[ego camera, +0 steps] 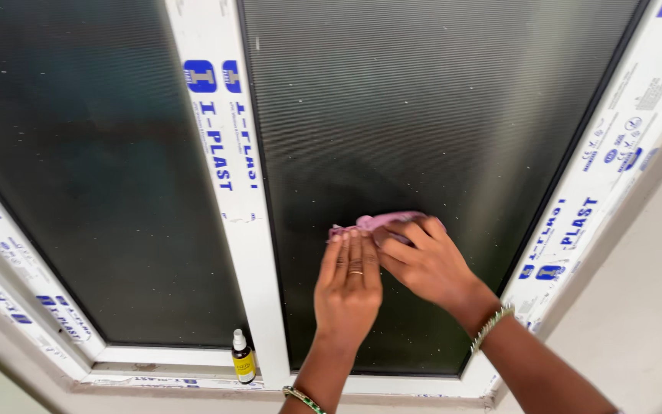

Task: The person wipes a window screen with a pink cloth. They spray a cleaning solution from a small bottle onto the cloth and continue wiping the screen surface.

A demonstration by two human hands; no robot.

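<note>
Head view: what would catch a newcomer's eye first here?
Two hands meet mid-frame on the dark ribbed window pane: the left hand lies flat, and the right hand presses a pink cloth to the glass. A small brown bottle stands on the white window frame below.

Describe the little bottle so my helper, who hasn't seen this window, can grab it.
Follow the white centre post down to the sill. The small bottle stands upright there, just left of the post: dark glass, white cap, yellow label.

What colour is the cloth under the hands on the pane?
Pink, slightly purplish: the cloth shows best in the head view, bunched under the right hand.
</note>
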